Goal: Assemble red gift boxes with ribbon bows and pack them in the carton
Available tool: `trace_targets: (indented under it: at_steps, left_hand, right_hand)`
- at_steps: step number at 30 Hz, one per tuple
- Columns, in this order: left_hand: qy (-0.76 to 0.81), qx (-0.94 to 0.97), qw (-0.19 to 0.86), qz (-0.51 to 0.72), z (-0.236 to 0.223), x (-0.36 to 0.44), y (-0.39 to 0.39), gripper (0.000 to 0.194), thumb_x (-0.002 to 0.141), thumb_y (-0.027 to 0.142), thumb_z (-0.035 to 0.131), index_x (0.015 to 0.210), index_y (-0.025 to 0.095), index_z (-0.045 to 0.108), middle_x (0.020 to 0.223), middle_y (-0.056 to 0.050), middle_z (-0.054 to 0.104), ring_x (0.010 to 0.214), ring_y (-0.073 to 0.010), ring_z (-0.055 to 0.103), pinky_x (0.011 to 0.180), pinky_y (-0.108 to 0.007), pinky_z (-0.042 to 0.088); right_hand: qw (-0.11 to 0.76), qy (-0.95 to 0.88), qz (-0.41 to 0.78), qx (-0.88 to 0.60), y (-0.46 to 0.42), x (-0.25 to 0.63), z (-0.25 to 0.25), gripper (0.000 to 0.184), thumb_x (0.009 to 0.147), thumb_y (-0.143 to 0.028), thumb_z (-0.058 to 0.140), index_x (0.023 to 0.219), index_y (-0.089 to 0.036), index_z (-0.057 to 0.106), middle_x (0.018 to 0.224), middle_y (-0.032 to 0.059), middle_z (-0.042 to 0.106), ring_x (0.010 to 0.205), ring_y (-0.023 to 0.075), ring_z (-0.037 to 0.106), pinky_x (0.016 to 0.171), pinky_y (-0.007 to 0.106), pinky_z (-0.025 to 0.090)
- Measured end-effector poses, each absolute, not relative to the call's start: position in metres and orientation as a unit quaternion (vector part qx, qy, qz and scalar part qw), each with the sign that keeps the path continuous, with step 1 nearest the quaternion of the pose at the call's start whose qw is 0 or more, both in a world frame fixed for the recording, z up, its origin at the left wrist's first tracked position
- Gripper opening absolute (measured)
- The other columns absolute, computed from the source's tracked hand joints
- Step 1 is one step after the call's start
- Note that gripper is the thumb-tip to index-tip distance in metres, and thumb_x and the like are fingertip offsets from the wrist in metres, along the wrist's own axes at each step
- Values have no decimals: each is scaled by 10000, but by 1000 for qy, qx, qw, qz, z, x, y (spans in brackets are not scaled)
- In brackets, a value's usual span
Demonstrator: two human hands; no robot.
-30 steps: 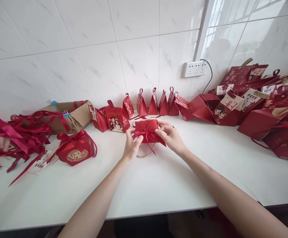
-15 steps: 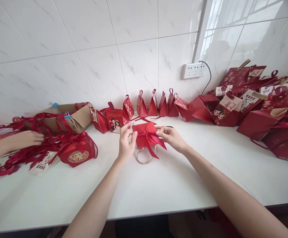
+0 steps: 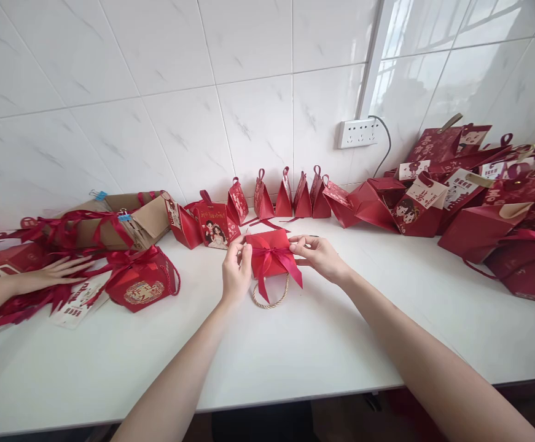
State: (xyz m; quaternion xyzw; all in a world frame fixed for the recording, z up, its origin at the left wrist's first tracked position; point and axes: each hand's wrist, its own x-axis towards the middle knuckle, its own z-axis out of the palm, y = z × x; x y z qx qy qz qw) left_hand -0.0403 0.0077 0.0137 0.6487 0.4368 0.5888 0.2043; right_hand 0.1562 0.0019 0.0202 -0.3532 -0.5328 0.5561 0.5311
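Note:
A small red gift box point(image 3: 274, 240) with a dark red ribbon bow point(image 3: 271, 253) across its front is held between my two hands over the white table. My left hand point(image 3: 237, 270) is closed on the box's left edge, thumb toward me. At the right edge, my right hand point(image 3: 319, 256) pinches the box near the end of the ribbon; its far fingers are partly hidden. Below the box hangs a twisted gold cord handle point(image 3: 271, 305), resting on the tabletop.
Small red boxes point(image 3: 283, 202) line the tiled wall. More red boxes point(image 3: 421, 205) pile up at right. At left are a cardboard box point(image 3: 156, 218) with clips, a red box with a gold emblem point(image 3: 144, 288), loose ribbons, and another person's hand point(image 3: 55, 274). A power strip point(image 3: 358, 134) hangs on the wall.
The gift box has turned slightly in my hands, so its flap and bow face me differently and the ribbon tails have swung. The other person's hand has opened flat over the ribbons.

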Motion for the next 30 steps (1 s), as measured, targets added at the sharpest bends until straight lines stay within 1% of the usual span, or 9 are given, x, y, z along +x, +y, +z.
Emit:
trace_targets:
  at_steps: [4, 9, 12, 14, 17, 20, 25, 27, 30]
  left_hand:
    - [451, 633, 211, 593, 14, -39, 9, 325, 868, 475, 451, 696, 199, 460, 1244, -93, 590, 969, -190, 607, 814, -317, 466]
    - [444, 627, 232, 597, 13, -40, 12, 322, 852, 480, 482, 693, 200, 473, 1221, -79, 602, 1034, -198, 595, 861, -334, 474]
    - [430, 623, 259, 601, 14, -42, 12, 315, 830, 470, 527, 680, 199, 472, 1219, -83, 602, 1142, -215, 553, 926, -347, 464]
    - [426, 618, 273, 602, 15, -41, 12, 308, 826, 459, 538, 675, 198, 474, 1244, -90, 589, 1181, -222, 532, 950, -351, 457]
    - [427, 612, 284, 603, 16, -40, 11, 307, 827, 458, 539, 676, 197, 485, 1260, -100, 582, 1182, -230, 535, 947, -358, 462]
    - [415, 613, 308, 598, 15, -38, 10, 318, 824, 475, 545, 680, 195, 503, 1222, -102, 610, 1179, -239, 541, 950, -362, 459]
    - [420, 592, 368, 581, 13, -40, 15, 354, 774, 526, 598, 702, 184, 544, 1009, -94, 687, 1010, -245, 631, 850, -358, 515]
    - [423, 566, 391, 589, 12, -43, 21, 361, 764, 534, 596, 732, 180, 533, 930, -95, 694, 885, -237, 667, 746, -356, 547]
    - [433, 501, 432, 612, 10, -48, 30, 339, 761, 506, 570, 787, 173, 508, 1010, -121, 677, 821, -219, 682, 671, -331, 553]
  right_hand:
    - [536, -533, 536, -376, 2, 157, 19, 453, 647, -499, 764, 576, -147, 488, 1258, 76, 481, 931, 184, 601, 826, 415, 551]
    - [529, -534, 533, -389, 0, 153, 21, 455, 661, -547, 733, 617, -164, 492, 1169, 65, 551, 920, 182, 601, 814, 404, 550]
    - [524, -540, 532, -389, -2, 153, 22, 440, 677, -583, 706, 707, -179, 535, 1090, 57, 600, 919, 185, 609, 851, 419, 530]
    - [523, -558, 521, -379, -3, 155, 22, 466, 650, -585, 729, 866, -204, 570, 1179, 71, 573, 1009, 216, 595, 884, 434, 510]
    - [495, -621, 489, -360, -5, 160, 23, 810, 551, -481, 830, 1249, -292, 465, 1458, 103, 329, 1265, 299, 433, 931, 456, 480]
    - [443, -681, 455, -365, -7, 162, 24, 1069, 506, -335, 864, 1411, -356, 297, 1544, 84, 136, 1358, 323, 301, 996, 487, 425]
    - [417, -687, 465, -371, -9, 162, 26, 1011, 552, -303, 831, 1421, -325, 317, 1446, 79, 368, 1279, 284, 426, 1044, 496, 379]
    - [425, -642, 521, -368, -8, 162, 26, 881, 602, -372, 806, 1376, -299, 392, 1354, 87, 489, 1226, 289, 485, 999, 503, 424]
    - [437, -533, 642, -337, -6, 161, 23, 577, 746, -566, 639, 1222, -260, 529, 1216, 100, 601, 1103, 289, 583, 881, 483, 510]
